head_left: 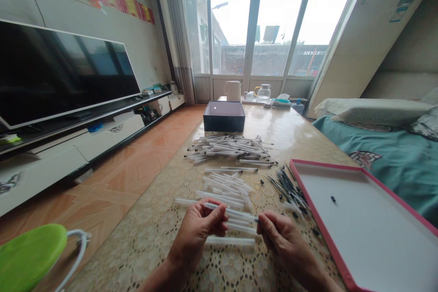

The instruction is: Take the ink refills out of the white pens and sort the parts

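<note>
Between my two hands lies a pen (239, 213) with a whitish translucent barrel, held level above the table. My left hand (201, 226) pinches the barrel between thumb and fingers. At the dark right end, my right hand (277, 232) is closed; its fingers hide whether that end is a cap or a tip. Just beneath and beyond are loose white pen barrels (227, 185). Farther back lies a heap of pens with dark ends (232, 148). To the right are thin black refills (285, 187) and small black caps (315, 232).
A dark open box (224, 122) stands behind the heap. At the right lies a pink-rimmed white box lid (372, 210) with one small black piece (333, 200) in it. A kettle (233, 90) and a glass jug (263, 92) stand at the far end. A green stool (32, 255) is lower left.
</note>
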Motion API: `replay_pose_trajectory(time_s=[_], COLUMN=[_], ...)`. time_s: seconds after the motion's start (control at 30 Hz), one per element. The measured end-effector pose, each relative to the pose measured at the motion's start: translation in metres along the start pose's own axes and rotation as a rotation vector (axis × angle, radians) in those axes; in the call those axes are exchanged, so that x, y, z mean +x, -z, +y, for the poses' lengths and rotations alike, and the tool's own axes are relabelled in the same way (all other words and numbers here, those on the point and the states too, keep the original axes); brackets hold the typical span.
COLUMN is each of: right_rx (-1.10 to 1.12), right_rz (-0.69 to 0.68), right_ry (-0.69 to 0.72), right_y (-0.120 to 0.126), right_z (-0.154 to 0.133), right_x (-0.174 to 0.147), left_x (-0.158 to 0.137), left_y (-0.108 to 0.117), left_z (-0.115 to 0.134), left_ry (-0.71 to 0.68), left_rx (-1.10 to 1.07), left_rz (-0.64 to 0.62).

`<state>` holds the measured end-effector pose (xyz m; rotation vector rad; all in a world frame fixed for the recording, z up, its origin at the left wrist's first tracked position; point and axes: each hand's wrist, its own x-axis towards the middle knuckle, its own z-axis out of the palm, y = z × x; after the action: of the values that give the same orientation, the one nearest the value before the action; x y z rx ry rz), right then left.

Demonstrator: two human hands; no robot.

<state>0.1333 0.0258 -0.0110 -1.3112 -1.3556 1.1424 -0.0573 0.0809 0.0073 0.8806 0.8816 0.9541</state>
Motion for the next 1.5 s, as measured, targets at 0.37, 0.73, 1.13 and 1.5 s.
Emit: replay_pose_trajectory(time_s=[0.37,0.73,1.13,1.5], right_rx=[-0.184,-0.184,-0.222,-0.238], right_rz=[0.105,0.127,0.106,0.127], right_ry=[0.147,0.102,0.121,0.138], right_y=[0.0002,-0.0012,0.0006,-0.0009], right_z=[-0.0051,0.0038,0.0034,0.0025], right_x=[-0.0048,0.0001,0.0010,-0.0004], left_x=[0.0020,0.0020,0.0033,0.0024], left_y=[0.0010,-0.0002,0.0029,0.0019], left_z=[-0.0010,-0.0007,-0.0031,-0.0015], left_ry=[0.023,0.001,0.003,0.011], left_rx=[-0.033,-0.016,-0.011,0.007], left_rz=[0.046,0.041,0.029,0.029])
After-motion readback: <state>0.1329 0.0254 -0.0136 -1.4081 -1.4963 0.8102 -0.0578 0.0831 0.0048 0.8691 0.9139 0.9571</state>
